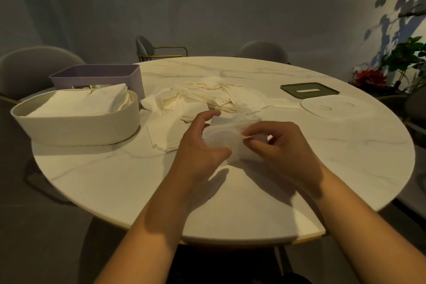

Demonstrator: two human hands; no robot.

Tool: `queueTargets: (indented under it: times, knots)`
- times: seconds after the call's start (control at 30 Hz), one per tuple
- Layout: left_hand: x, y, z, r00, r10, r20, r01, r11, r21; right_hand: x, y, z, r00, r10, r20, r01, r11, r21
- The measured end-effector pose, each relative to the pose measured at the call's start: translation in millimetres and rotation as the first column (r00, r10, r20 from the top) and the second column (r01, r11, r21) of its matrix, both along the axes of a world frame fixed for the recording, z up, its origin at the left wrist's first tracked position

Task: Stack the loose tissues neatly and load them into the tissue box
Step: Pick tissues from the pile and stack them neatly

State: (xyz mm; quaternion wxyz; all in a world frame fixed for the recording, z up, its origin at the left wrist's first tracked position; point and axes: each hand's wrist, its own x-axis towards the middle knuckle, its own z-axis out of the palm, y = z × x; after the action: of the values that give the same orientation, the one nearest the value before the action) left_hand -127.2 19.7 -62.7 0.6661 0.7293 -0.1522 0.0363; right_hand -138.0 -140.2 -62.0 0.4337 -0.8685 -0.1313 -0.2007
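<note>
At frame centre, the left hand (202, 143) and right hand (283, 145) pinch a crumpled white tissue (227, 134), stretched left-to-right above the table (322, 168).

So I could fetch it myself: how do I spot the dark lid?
Go to the round marble table, far right side. Two flat lids lie there. The green lid is the farther one, dark with one slot; the white lid has two round holes.
</note>
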Motion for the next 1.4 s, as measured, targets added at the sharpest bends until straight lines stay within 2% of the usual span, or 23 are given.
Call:
queueTargets:
  times: [0.13, 0.23, 0.3, 0.33, 0.37, 0.4, 0.43, 0.5, 0.53, 0.6, 0.7, 0.83, 0.97, 1.03, 1.13, 1.27, 1.33, 1.4]
  knots:
    - [-8, 0, 3, 0.994, -0.071, -0.077, 0.056, 0.981, -0.188, 3, -2, -1, 0.998, -0.024, 0.063, 0.026, 0.999, -0.029]
    - [-10, 0, 5, 0.993, -0.082, -0.081, 0.064, 0.977, -0.202, 6, -11, 5, 0.995, -0.093, -0.045, 0.090, 0.994, -0.069]
    - [-6, 2, 4, 0.997, -0.038, -0.063, 0.028, 0.987, -0.156, 6, -23, 10, 0.973, -0.181, -0.146, 0.198, 0.974, 0.112]
    - [-3, 3, 4, 0.999, 0.004, -0.031, -0.007, 0.996, -0.090, 6, -31, 11, 0.952, -0.221, -0.210, 0.271, 0.929, 0.251]
    - [0, 5, 2, 0.999, 0.042, 0.000, -0.042, 0.999, -0.034, 6, -40, 10, 0.919, -0.279, -0.279, 0.361, 0.880, 0.309]
    - [3, 5, 0, 0.997, 0.071, 0.014, -0.071, 0.997, -0.001, 6, -50, 7, 0.869, -0.354, -0.346, 0.449, 0.858, 0.250]
    - [5, 6, -1, 0.996, 0.086, 0.020, -0.086, 0.996, 0.017, 8, -59, 5, 0.809, -0.425, -0.406, 0.508, 0.853, 0.118]
    - [7, 6, -2, 0.994, 0.113, -0.001, -0.113, 0.993, 0.044, 8, -70, 3, 0.721, -0.506, -0.474, 0.501, 0.853, -0.148]
    - [6, 5, -2, 0.993, 0.122, -0.006, -0.121, 0.991, 0.052, 10, -72, 4, 0.704, -0.519, -0.485, 0.470, 0.852, -0.230]
    - [4, 4, -3, 0.994, 0.111, 0.006, -0.112, 0.993, 0.041, 11, -71, 7, 0.703, -0.510, -0.496, 0.407, 0.860, -0.308]
    - [-1, 5, -1, 0.998, 0.068, -0.002, -0.068, 0.998, -0.003, 13, -64, 9, 0.714, -0.471, -0.518, 0.355, 0.882, -0.311]
    - [-8, 2, 5, 1.000, 0.008, -0.024, -0.009, 1.000, -0.025, 15, -58, 11, 0.730, -0.375, -0.571, 0.339, 0.924, -0.174]
    - [-18, 0, 10, 0.988, -0.113, -0.105, 0.101, 0.988, -0.116, 17, -55, 6, 0.817, -0.320, -0.480, 0.334, 0.941, -0.059]
    - [-19, -1, 10, 0.982, -0.143, -0.120, 0.128, 0.984, -0.123, 16, -54, 4, 0.855, -0.278, -0.439, 0.343, 0.937, 0.074]
    - [-21, -1, 11, 0.976, -0.191, -0.100, 0.180, 0.977, -0.110, 14, -54, 2, 0.884, -0.291, -0.365, 0.411, 0.856, 0.313]
    - [-21, 3, 11, 0.950, -0.302, -0.075, 0.298, 0.952, -0.067, 12, -51, 6, 0.858, -0.404, -0.317, 0.513, 0.708, 0.486]
    - [-19, 3, 10, 0.943, -0.319, -0.092, 0.314, 0.947, -0.062, 12, -49, 9, 0.854, -0.409, -0.320, 0.519, 0.695, 0.497]
    - [-19, 2, 9, 0.946, -0.303, -0.111, 0.297, 0.952, -0.071, 12, -44, 10, 0.890, -0.335, -0.309, 0.452, 0.732, 0.510]
